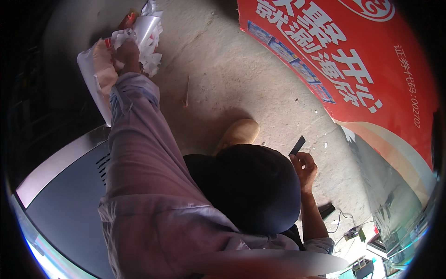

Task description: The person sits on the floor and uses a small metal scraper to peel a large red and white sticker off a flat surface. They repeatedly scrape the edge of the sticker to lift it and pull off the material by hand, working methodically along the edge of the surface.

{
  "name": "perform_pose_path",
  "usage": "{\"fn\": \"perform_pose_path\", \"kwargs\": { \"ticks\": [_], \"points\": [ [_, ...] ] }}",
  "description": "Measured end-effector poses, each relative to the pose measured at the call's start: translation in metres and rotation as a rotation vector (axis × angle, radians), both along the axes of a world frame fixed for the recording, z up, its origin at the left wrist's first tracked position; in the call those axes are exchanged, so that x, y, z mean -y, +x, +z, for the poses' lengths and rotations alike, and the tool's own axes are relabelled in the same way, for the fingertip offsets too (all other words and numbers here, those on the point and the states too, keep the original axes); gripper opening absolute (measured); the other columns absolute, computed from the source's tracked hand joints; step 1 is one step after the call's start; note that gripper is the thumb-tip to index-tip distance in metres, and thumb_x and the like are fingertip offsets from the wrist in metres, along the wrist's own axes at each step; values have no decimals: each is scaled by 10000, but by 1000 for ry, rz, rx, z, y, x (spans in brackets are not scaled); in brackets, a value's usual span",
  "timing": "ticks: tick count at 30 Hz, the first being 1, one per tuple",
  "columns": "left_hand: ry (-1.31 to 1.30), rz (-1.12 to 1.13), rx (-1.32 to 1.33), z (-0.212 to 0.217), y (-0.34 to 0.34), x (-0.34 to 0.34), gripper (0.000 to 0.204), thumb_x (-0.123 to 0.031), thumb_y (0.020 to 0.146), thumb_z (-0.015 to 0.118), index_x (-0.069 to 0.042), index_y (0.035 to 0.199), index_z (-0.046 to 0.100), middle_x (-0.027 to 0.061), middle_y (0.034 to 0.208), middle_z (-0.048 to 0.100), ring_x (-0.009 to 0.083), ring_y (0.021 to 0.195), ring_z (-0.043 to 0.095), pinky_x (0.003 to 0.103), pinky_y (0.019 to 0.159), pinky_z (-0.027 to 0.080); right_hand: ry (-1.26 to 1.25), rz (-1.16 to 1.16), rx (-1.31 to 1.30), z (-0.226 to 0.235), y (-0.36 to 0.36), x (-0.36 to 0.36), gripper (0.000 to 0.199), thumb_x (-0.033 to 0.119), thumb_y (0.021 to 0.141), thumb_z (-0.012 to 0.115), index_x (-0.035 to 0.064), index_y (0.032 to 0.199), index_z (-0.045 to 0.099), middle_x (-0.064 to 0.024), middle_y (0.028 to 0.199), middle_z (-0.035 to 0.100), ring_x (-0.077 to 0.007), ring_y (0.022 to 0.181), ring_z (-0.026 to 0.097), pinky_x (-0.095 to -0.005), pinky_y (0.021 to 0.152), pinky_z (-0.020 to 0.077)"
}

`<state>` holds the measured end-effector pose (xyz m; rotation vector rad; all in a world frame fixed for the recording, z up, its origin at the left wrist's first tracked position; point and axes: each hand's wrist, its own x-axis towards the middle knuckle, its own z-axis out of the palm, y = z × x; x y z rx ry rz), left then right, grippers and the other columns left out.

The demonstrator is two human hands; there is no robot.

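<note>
My left arm stretches to the far left, where my left hand (126,52) reaches in among crumpled white paper (149,58). A pale bag or lined bin (95,76) stands around it, with a red scrap (128,19) at the top. The fingers of that hand are hidden by the paper. On the right, my right hand (306,169) is closed in a pinch on a small flat black strip (297,145). The strip sticks out past the fingertips, tilted up over the concrete floor (204,74).
A large red printed panel (395,69) fills the far right. Between my arms are a dark rounded shape (246,188) and a tan shoe (239,132). At left is a grey vented cabinet (69,200). A cable (341,216) and small dark items lie at lower right.
</note>
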<state>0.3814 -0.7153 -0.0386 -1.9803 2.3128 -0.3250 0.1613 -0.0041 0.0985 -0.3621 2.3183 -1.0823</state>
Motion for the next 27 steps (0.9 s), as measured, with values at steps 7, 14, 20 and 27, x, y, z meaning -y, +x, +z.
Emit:
{"fn": "perform_pose_path", "kwargs": {
  "ticks": [7,14,20,27],
  "points": [
    [-131,100,-55,-26,88,54,411,-400,938,527,-201,1293,580,107,1272,640,321,1179,621,531,922,493,-82,59,30,-6,-4,19,137,107,815,806,36,852,694,-22,814,662,-108,656,515,-269,607,431],
    [-254,184,-332,15,29,-16,446,-433,871,630,-187,1242,605,91,1234,654,337,1164,615,522,925,500,-2,-2,6,6,-5,8,147,113,816,808,36,865,692,-16,807,660,-103,656,509,-266,610,427],
    [-565,145,-62,33,24,-10,484,-461,850,665,-127,1198,625,132,1219,652,329,1088,654,502,866,517,-24,26,-13,1,-3,4,148,119,818,806,39,863,690,-10,793,649,-103,650,492,-270,613,423],
    [-493,149,-430,-15,38,41,489,-547,896,571,-89,1017,693,153,992,722,375,912,705,497,710,563,10,-2,-4,7,-2,-1,152,128,819,805,38,858,689,-11,796,652,-105,652,496,-274,616,427]
  ]
}}
